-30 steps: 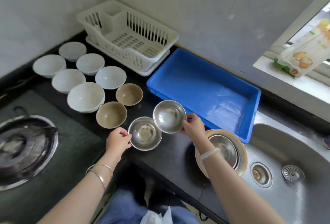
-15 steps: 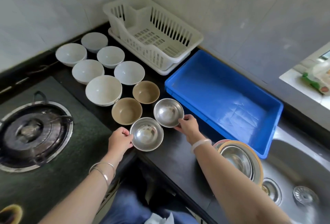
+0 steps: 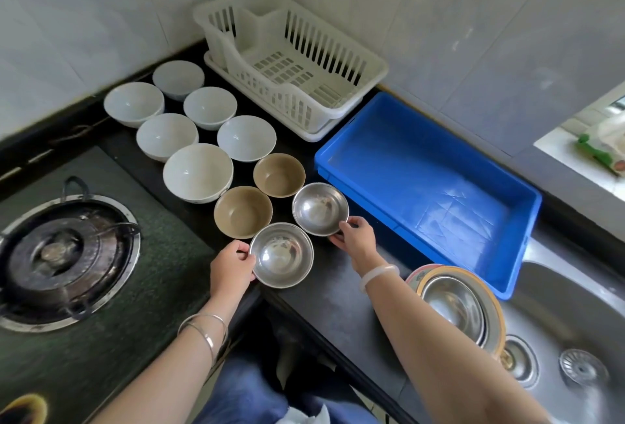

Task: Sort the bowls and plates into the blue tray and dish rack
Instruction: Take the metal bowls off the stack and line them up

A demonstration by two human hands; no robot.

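- a home kitchen, seen from above at a dark countertop (image 3: 324,291) along a pale tiled wall (image 3: 473,17).
- a gas burner (image 3: 64,254) sits in a hob at the left.
- a steel sink (image 3: 575,339) with a drain strainer (image 3: 583,366) lies at the right.
- a white dish rack (image 3: 291,61) stands against the wall.
- white bowls (image 3: 198,171) stand in rows on the counter beside it.

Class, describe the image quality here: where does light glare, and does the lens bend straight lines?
Head view: daylight enters from the window at right; glare patches shine on the blue tray floor and both steel bowls; the wide lens bows the counter edge and wall tiles outward.
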